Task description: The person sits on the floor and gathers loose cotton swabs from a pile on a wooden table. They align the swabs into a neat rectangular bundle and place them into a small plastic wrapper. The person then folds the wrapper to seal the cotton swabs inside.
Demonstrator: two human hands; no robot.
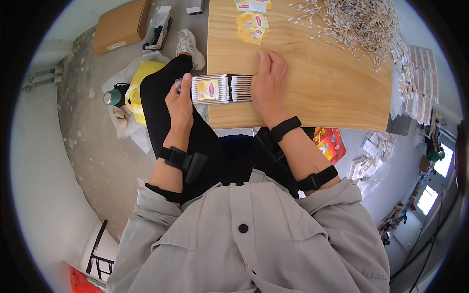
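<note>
My left hand point(180, 105) is closed around the left end of a clear pack of cotton swabs point(223, 93), its thumb on top. A yellow and white label card point(208, 90) shows inside the pack. At the near left corner of the table, a flat row of loose cotton swabs point(241, 88) lies against the pack's right side, with a narrow dark gap between. My right hand point(270, 85) is curled over the right end of that row and hides the swabs' far tips. The fingers on its underside are partly hidden.
A big heap of loose cotton swabs point(364, 24) covers the wooden table's point(312, 105) far right. Yellow label cards point(252, 27) lie beyond my hands. Packed swabs point(420, 83) are piled past the right edge. A yellow bag point(141, 83), a bottle point(113, 97) and a cardboard box point(121, 25) stand left.
</note>
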